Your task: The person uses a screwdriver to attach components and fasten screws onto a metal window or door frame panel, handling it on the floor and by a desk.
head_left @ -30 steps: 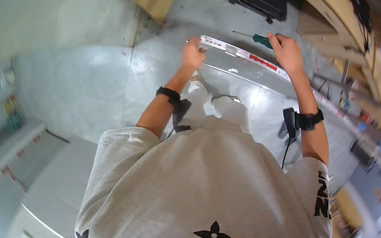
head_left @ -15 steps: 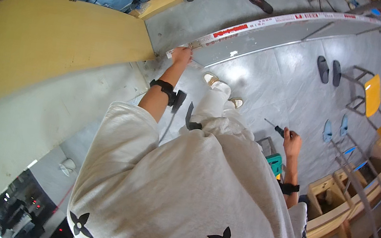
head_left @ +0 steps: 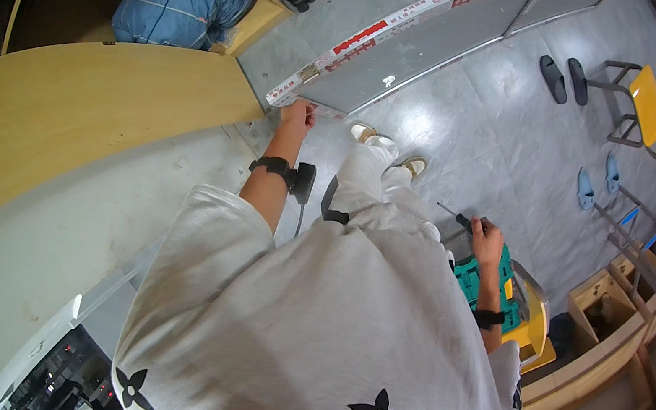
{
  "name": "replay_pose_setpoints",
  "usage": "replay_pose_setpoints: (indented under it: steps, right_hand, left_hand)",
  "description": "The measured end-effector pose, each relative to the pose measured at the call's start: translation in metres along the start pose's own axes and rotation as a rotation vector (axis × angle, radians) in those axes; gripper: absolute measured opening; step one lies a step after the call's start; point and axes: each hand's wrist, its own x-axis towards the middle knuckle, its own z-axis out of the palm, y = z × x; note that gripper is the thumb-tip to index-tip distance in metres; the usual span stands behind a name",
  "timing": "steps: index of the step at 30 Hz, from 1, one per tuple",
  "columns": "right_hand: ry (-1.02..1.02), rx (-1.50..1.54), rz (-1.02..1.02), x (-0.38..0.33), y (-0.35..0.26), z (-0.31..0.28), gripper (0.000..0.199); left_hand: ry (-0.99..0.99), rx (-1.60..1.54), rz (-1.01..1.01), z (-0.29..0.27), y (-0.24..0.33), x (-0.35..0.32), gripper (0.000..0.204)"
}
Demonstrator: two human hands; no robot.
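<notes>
A slim screwdriver with a thin metal shaft and dark handle (head_left: 465,221) sits in the right hand (head_left: 487,244), fingers closed around it, beside a green plastic tool case (head_left: 468,280) on a yellow chair (head_left: 535,319). One second ago that hand was out by the long grey panel with a red-and-white taped edge (head_left: 416,70); now only the left hand (head_left: 299,114) is there, fingers curled at its near end, whether gripping or merely touching I cannot tell. Beyond lies a blue checked fabric bundle (head_left: 173,4) in a pale wooden cabinet (head_left: 100,82).

The grey floor (head_left: 475,129) carries dark slippers (head_left: 553,79), blue slippers (head_left: 585,190) and a yellow-seated chair (head_left: 647,104).
</notes>
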Motion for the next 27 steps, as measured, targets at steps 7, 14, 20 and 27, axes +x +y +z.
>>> replay_pose_setpoints:
  steps: [7,14,20,27]
  right_hand:
    - [-0.483,0.357,0.218,0.035,-0.017,-0.004,0.038]
    - [-0.951,0.925,-0.268,0.021,-0.045,-0.035,0.023]
    - [-0.870,0.424,-0.546,0.027,-0.055,0.017,0.017]
    - [-0.530,0.375,-0.381,-0.003,-0.072,-0.015,0.037]
  left_hand:
    - [-0.070,0.647,0.155,-0.078,-0.040,-0.050,0.017]
    - [-0.020,0.736,0.092,-0.148,-0.049,-0.100,0.028]
    - [-0.159,0.725,0.165,-0.166,-0.051,-0.103,0.025]
    - [-0.133,0.748,0.360,-0.121,0.041,-0.116,0.015]
